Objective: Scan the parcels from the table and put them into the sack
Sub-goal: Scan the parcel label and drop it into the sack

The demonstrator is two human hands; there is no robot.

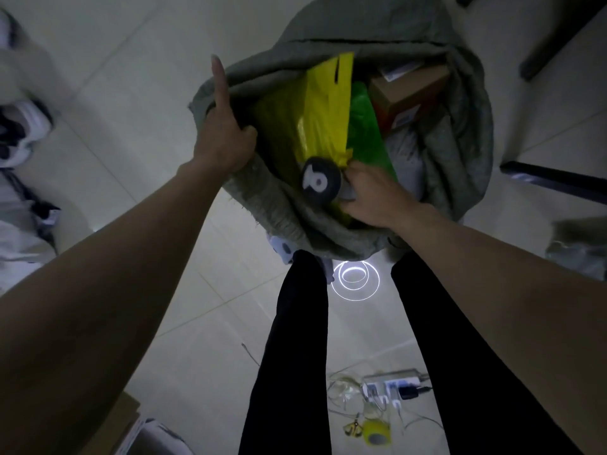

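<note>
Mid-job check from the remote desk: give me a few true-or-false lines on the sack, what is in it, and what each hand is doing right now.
1. The left hand grips the rim of the sack. True.
2. The sack is empty. False: a yellow parcel, a green parcel and a brown box show inside it.
3. The right hand is at the near end of the yellow parcel, in the sack's mouth. True.
4. The left forefinger is curled under. False: it points straight out past the rim.
5. The brown box lies on the floor beside the sack. False: it sits inside, at the far right.
</note>
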